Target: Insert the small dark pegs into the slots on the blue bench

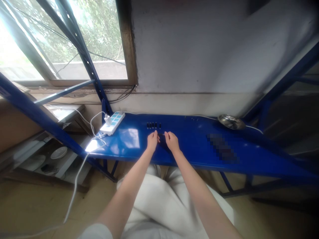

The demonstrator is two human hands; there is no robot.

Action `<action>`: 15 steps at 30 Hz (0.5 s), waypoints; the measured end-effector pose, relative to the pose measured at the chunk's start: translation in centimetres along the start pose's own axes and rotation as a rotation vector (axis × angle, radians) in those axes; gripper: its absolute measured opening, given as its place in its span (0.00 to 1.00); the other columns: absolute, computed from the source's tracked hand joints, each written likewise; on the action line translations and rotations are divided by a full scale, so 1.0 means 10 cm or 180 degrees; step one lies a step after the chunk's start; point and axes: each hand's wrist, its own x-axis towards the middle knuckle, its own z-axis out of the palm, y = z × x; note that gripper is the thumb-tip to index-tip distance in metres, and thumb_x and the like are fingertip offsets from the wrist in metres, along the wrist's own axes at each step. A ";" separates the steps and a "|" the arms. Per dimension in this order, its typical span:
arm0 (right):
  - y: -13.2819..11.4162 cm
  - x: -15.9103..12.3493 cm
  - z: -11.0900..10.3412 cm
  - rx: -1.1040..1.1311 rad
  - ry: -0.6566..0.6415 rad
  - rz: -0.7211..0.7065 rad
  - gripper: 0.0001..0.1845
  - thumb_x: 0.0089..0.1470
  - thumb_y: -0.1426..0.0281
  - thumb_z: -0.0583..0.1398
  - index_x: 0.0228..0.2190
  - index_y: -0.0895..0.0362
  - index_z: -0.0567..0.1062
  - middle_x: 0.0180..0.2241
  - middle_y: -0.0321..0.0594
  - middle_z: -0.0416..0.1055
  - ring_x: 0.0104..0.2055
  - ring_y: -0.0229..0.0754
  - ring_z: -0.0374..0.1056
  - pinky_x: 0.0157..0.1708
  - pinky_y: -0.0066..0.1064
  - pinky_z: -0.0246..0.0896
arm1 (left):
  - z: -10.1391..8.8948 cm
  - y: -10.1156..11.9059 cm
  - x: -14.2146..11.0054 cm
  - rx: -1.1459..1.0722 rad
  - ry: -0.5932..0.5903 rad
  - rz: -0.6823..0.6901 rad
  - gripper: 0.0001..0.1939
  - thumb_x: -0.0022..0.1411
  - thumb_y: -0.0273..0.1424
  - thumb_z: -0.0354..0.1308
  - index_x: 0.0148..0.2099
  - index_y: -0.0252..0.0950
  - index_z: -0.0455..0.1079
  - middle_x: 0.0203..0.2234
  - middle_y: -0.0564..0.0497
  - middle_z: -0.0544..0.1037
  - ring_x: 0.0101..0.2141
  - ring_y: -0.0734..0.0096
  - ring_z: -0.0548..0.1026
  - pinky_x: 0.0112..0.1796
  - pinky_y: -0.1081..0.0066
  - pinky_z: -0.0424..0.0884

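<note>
Over the blue table (189, 146) my left hand (151, 141) and my right hand (171, 141) are close together, each with thumb and fingers pinched. Between the fingertips runs a small dark piece (161, 134), gripped at its two ends; its exact kind is too small to make out. Just beyond my hands, several short black pieces (153, 125) with lighter ends stand in a row on the tabletop. One black piece (160, 125) sits slightly apart at the row's right end.
A white power strip (113, 123) with a plug and cable lies on the left. At the back right is a shiny metal dish (231, 121); a pixelated dark object (222, 147) lies nearer. Tiny bits (194, 119) lie along the back edge. Blue frame posts (93, 71) rise at the sides.
</note>
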 end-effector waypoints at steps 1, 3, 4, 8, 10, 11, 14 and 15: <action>0.00 0.00 0.00 0.0025 0.0001 0.0029 0.23 0.59 0.55 0.42 0.20 0.54 0.59 0.20 0.37 0.61 0.22 0.37 0.56 0.22 0.29 0.50 | 0.00 0.00 0.00 -0.0004 0.0016 0.0013 0.23 0.57 0.49 0.47 0.25 0.33 0.63 0.16 0.53 0.67 0.18 0.78 0.66 0.24 0.75 0.64; -0.01 0.00 -0.01 0.0055 0.0040 0.0076 0.23 0.59 0.55 0.43 0.19 0.54 0.58 0.19 0.36 0.60 0.22 0.37 0.56 0.22 0.28 0.50 | 0.00 0.01 -0.01 0.0002 0.0060 0.0043 0.22 0.57 0.48 0.47 0.26 0.33 0.63 0.17 0.53 0.68 0.18 0.78 0.66 0.24 0.75 0.64; -0.02 0.00 -0.01 0.0062 0.0088 0.0094 0.22 0.59 0.55 0.43 0.19 0.54 0.58 0.19 0.36 0.60 0.22 0.36 0.55 0.23 0.28 0.49 | 0.00 0.02 -0.01 -0.0001 0.0088 0.0055 0.22 0.58 0.48 0.47 0.26 0.33 0.63 0.18 0.53 0.68 0.18 0.79 0.66 0.24 0.75 0.64; -0.02 0.00 -0.03 0.0116 0.0351 0.0176 0.22 0.58 0.56 0.45 0.17 0.54 0.55 0.17 0.33 0.56 0.21 0.35 0.52 0.23 0.28 0.48 | 0.00 0.03 -0.01 -0.0026 0.0196 0.0077 0.19 0.60 0.45 0.45 0.30 0.34 0.62 0.22 0.53 0.69 0.18 0.81 0.66 0.23 0.77 0.64; -0.01 0.00 -0.04 0.0207 0.0482 0.0318 0.23 0.58 0.55 0.46 0.17 0.54 0.55 0.16 0.32 0.55 0.20 0.35 0.51 0.22 0.28 0.47 | -0.01 0.04 -0.01 0.0000 0.0232 0.0097 0.17 0.61 0.43 0.44 0.32 0.34 0.63 0.23 0.53 0.70 0.18 0.81 0.66 0.23 0.77 0.64; -0.02 -0.01 -0.05 0.0268 0.0548 0.0408 0.23 0.57 0.55 0.46 0.17 0.54 0.55 0.16 0.32 0.55 0.19 0.35 0.51 0.22 0.28 0.47 | -0.01 0.04 -0.01 0.0032 0.0225 0.0109 0.16 0.61 0.42 0.45 0.33 0.34 0.63 0.23 0.53 0.70 0.18 0.80 0.67 0.23 0.77 0.65; -0.02 -0.01 -0.07 0.0451 0.0633 0.0560 0.22 0.57 0.55 0.46 0.18 0.55 0.60 0.18 0.34 0.59 0.21 0.36 0.54 0.23 0.28 0.50 | -0.02 0.06 -0.03 0.0205 0.0003 0.0215 0.16 0.59 0.42 0.48 0.35 0.34 0.67 0.23 0.52 0.71 0.19 0.79 0.68 0.24 0.76 0.65; -0.02 0.00 -0.07 0.0490 0.0602 0.0523 0.22 0.57 0.55 0.46 0.20 0.55 0.62 0.20 0.35 0.62 0.22 0.36 0.57 0.24 0.28 0.52 | -0.02 0.07 -0.04 0.0274 -0.0107 0.0264 0.16 0.58 0.42 0.49 0.34 0.33 0.68 0.22 0.52 0.71 0.19 0.79 0.68 0.25 0.76 0.65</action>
